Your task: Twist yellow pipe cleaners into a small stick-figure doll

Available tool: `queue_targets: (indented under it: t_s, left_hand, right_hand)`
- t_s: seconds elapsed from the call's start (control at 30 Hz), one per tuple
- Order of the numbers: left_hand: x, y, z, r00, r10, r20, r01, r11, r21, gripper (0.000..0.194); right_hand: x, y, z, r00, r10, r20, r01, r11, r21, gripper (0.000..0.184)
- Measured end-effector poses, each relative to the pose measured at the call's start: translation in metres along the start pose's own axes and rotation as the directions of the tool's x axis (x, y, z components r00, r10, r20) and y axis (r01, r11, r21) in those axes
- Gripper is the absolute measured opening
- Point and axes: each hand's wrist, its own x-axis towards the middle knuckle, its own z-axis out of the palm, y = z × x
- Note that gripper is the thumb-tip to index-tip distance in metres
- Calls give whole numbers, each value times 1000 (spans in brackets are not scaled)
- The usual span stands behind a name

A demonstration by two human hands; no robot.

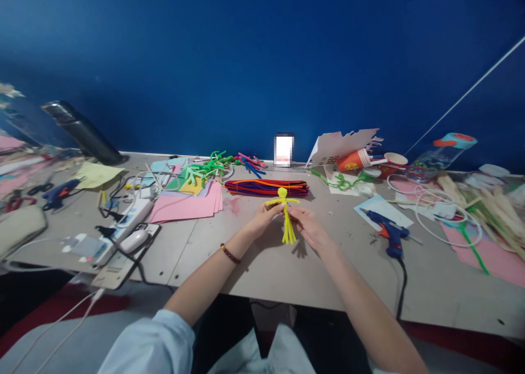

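A yellow pipe-cleaner figure (288, 229) stands upright between my two hands, with a round head, thin arms out to the sides and several strands hanging below. My left hand (264, 219) pinches its body from the left, thumb near the middle. From the right, my right hand (307, 225) has its fingertips closed at the figure's side, by the upper strands. Just behind the figure lies a long bundle of red, orange and purple pipe cleaners (254, 187).
Pink paper sheets (184, 207), a power strip (127, 223) and a white mouse (134, 241) lie left. Rightward are a blue glue gun (388, 232) with its cord, paper cups (355, 159) and a coiled white cable (418, 212). A phone (284, 150) stands against the blue wall.
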Motion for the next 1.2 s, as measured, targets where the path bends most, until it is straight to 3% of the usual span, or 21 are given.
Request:
queue_targets:
  t_s: [0.27, 0.53, 0.93, 1.1, 1.2]
  left_hand:
    - [1, 1, 1, 999, 20, -29, -20, 1000, 5, 31]
    - [-1, 1, 1, 1000, -29, -9, 29, 999, -18, 30]
    - [0, -6, 3, 996, -88, 18, 90, 983, -160, 30]
    - [0, -1, 3, 995, -98, -15, 94, 979, -178, 24]
    - [1, -2, 2, 994, -96, -56, 85, 980, -180, 25]
  right_hand:
    - [2, 0, 1, 998, -58, -17, 57, 997, -59, 37]
    - [1, 0, 4, 996, -79, -31, 79, 997, 5, 37]
    - [-1, 3, 5, 1000, -4, -28, 6, 997, 72, 40]
    - [2, 6, 5, 990, -132, -52, 126, 987, -103, 38]
    - [2, 8, 4, 967, -248, -63, 223, 937, -269, 37]
